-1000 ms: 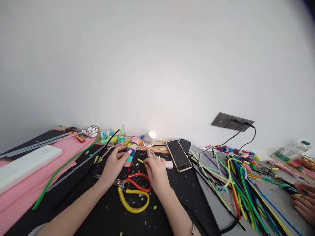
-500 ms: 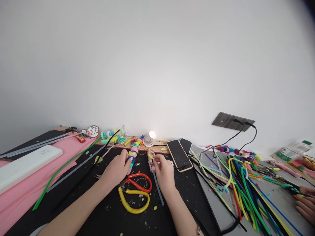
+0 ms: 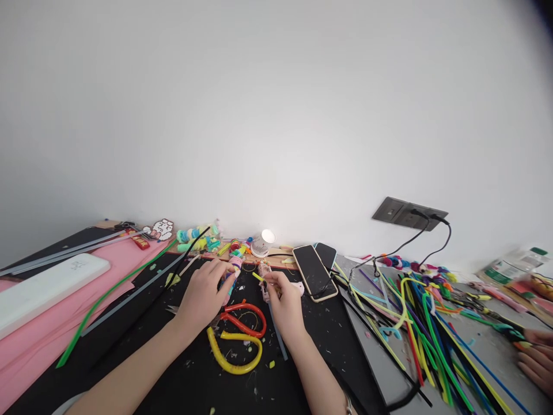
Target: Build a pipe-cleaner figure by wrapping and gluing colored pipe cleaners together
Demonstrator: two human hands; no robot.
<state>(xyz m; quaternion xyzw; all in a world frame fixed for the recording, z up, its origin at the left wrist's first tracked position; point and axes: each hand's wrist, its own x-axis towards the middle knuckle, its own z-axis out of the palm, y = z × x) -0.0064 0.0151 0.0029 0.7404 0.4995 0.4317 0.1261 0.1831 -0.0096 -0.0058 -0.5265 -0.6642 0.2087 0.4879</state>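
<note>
My left hand [image 3: 206, 294] is curled over a multicoloured fuzzy roll [image 3: 228, 291], with a small yellow bit at its fingertips; the hand partly hides the roll, and what exactly the fingers grip is unclear. In my right hand [image 3: 284, 302], thumb and forefinger pinch a short yellow fuzzy strip [image 3: 258, 277], its free end pointing left. Under that hand lies a pale pink object [image 3: 265, 293], partly covered. Scissors with one red and one yellow handle [image 3: 239, 369] rest on the black mat in front, their blades passing beneath my left wrist.
A paper cup [image 3: 262, 245] stands by the wall. Two phones [image 3: 315, 274] lie to the right, beside a heap of coloured pipe cleaners [image 3: 436, 340]. At left are pink sheets [image 3: 116, 276] and a white box [image 3: 56, 288]. Another person's hand [image 3: 536, 357] shows at far right.
My left fingers have lifted and shifted up along the fuzzy roll. The yellow strip in my right hand now points further left, showing more of its length.
</note>
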